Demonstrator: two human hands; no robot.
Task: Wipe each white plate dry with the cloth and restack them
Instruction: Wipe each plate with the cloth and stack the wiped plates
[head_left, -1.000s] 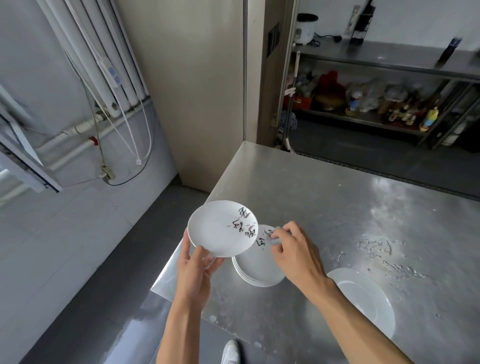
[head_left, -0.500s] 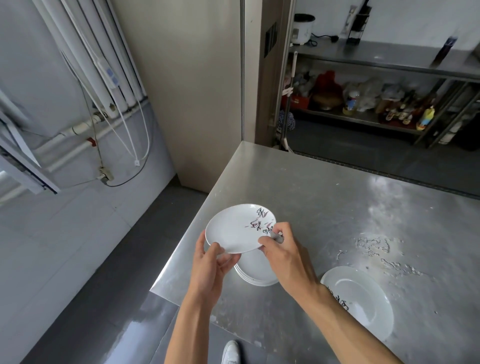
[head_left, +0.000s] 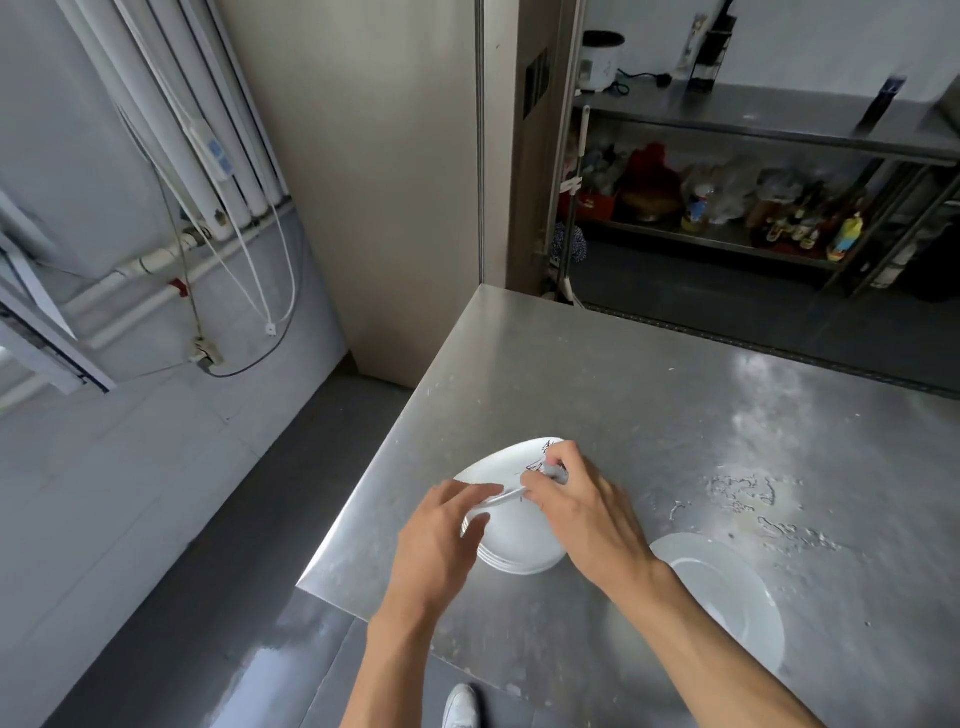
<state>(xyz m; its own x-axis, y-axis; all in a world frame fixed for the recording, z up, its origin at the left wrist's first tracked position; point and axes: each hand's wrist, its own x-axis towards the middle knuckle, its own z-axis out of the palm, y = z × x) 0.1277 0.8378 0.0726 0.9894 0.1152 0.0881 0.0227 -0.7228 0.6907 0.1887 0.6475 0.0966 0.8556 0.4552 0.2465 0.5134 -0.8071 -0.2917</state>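
- The left hand (head_left: 441, 540) pinches the near rim of a white plate (head_left: 496, 467), thumb on top and fingers curled beneath.
- The right hand (head_left: 584, 514) grips the same plate at its right rim, fingers curled over the black markings there.
- The plate is tilted and is held just above a stack of plates (head_left: 524, 558), which sits near the front left corner of the steel table (head_left: 623, 405).
- A lone plate (head_left: 727, 592) lies flat on the table to the right of the stack, partly behind the right forearm.
- Wet patches (head_left: 748, 493) glisten on the table beyond it.
- A white shoe (head_left: 460, 706) shows on the floor below the table edge.
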